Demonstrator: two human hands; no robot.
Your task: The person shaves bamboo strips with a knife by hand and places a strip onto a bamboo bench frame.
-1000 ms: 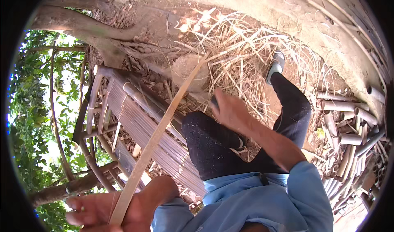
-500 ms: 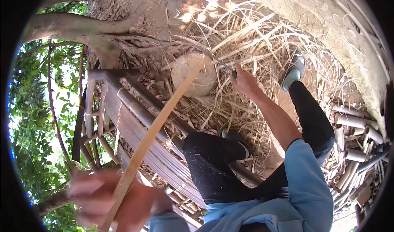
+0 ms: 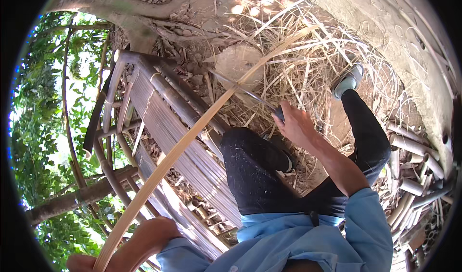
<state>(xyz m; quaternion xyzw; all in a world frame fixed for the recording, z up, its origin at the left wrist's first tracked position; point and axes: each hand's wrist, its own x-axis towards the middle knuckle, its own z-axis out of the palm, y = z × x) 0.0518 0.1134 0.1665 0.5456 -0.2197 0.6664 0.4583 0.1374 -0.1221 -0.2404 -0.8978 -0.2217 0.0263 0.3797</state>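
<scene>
A long, pale bamboo strip runs diagonally from the lower left up toward the pile of shavings. At the lower left edge my left hand is closed round its near end; some of the fingers are cut off by the picture's rim. My right hand grips the dark handle of a knife. The knife's long, thin blade points up and left and crosses the strip, whose far part reaches past it to the right. A round, flat-topped block stands on the ground just beyond the blade.
A bamboo bench with a slatted seat stands left of my legs. Loose shavings cover the ground ahead, near my shoe. Cut bamboo pieces lie stacked at the right. A tree root and an earthen wall border the area.
My left hand has moved down and left toward the edge. The knife hand sits slightly lower, and the blade now crosses the strip farther from its far end, which lies over the shavings.
</scene>
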